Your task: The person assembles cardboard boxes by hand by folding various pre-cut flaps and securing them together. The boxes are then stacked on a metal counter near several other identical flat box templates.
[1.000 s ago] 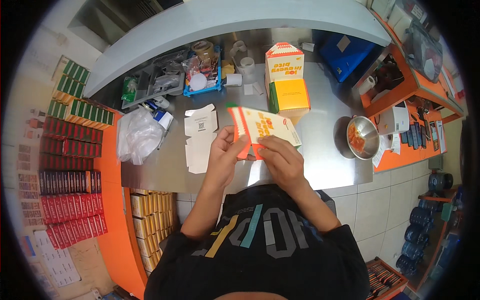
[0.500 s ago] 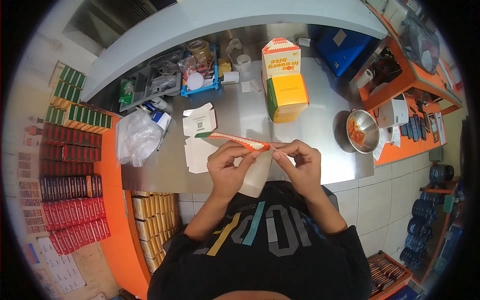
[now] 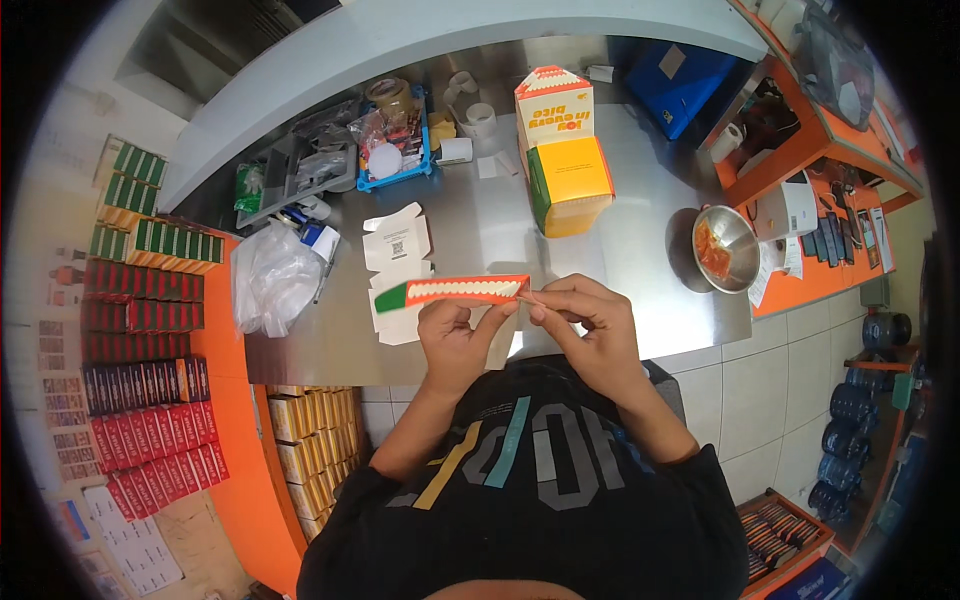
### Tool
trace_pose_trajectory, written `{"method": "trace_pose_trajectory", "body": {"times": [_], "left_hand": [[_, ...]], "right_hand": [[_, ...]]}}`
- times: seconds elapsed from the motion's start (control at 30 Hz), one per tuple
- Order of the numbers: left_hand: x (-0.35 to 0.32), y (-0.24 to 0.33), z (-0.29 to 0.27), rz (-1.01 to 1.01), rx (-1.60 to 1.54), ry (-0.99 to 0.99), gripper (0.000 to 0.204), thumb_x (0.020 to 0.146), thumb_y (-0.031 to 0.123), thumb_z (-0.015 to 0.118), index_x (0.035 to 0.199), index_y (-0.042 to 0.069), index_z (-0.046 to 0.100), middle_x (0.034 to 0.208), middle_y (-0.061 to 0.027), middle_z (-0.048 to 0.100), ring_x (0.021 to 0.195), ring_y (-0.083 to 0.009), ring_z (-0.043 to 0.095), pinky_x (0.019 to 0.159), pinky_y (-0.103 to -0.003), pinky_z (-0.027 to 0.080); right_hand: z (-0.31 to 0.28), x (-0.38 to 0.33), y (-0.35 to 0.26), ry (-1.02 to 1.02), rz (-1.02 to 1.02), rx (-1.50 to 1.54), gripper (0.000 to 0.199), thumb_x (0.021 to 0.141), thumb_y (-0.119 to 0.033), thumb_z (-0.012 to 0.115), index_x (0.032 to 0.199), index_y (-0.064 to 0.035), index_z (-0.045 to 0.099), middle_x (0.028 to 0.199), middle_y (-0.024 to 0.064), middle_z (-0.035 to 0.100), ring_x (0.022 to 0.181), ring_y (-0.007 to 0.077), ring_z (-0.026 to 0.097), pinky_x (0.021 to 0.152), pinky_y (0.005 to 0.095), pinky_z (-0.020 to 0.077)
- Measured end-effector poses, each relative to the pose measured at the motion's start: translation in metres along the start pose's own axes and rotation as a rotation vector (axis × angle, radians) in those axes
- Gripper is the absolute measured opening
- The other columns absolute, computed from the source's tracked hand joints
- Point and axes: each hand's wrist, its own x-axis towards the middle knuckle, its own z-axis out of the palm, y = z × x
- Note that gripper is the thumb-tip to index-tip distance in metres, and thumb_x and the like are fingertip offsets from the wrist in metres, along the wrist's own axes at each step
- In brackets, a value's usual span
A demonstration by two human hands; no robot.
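Note:
A folding carton [image 3: 462, 290] with a red, white-scalloped panel and a green end spans the space between my hands, above the front of the steel table. My left hand [image 3: 455, 340] pinches its lower edge, thumb pressed against the fingers. At the carton's right end, my right hand [image 3: 592, 325] grips a corner or flap between thumb and fingertips. Just beyond the left hand lies a flat white carton blank [image 3: 397, 240], partly covered by the held one. A yellow-and-green printed carton [image 3: 572, 185] stands farther back with its tall back panel raised.
A metal bowl [image 3: 742, 250] with orange-red contents sits at the table's right. Clear plastic bags [image 3: 275, 280] lie on the left. Behind them are a grey tray [image 3: 315, 175] and a blue basket [image 3: 425, 150] of supplies. A blue case [image 3: 680, 85] leans at the back right.
The held carton has turned so its red scalloped panel shows more broadly and its pale underside no longer hangs in view. Both hands have shifted slightly, still gripping it.

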Motion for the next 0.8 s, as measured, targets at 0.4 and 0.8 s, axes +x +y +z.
{"method": "trace_pose_trajectory", "body": {"times": [0.4,0.8], "left_hand": [[0.005,-0.001,-0.002,0.079,0.058,0.023,0.012,0.076,-0.001,0.084,0.086,-0.001,0.077,0.081,-0.0083,0.075,0.071,-0.0111,0.066,0.063,-0.023,0.048],[0.013,0.003,0.006,0.15,0.208,0.061,0.015,0.079,0.0,0.082,0.093,-0.002,0.075,0.088,-0.0109,0.075,0.08,-0.0152,0.071,0.071,-0.026,0.052]], "right_hand": [[-0.008,0.009,-0.005,-0.087,-0.162,-0.298,0.012,0.086,-0.008,0.077,0.094,0.0001,0.076,0.084,0.0117,0.073,0.072,0.0185,0.068,0.066,0.0294,0.0521],[0.016,0.011,0.01,0.15,-0.311,-0.351,0.01,0.086,-0.004,0.075,0.094,0.0031,0.073,0.085,0.0123,0.071,0.071,0.0188,0.067,0.065,0.029,0.0514]]}}
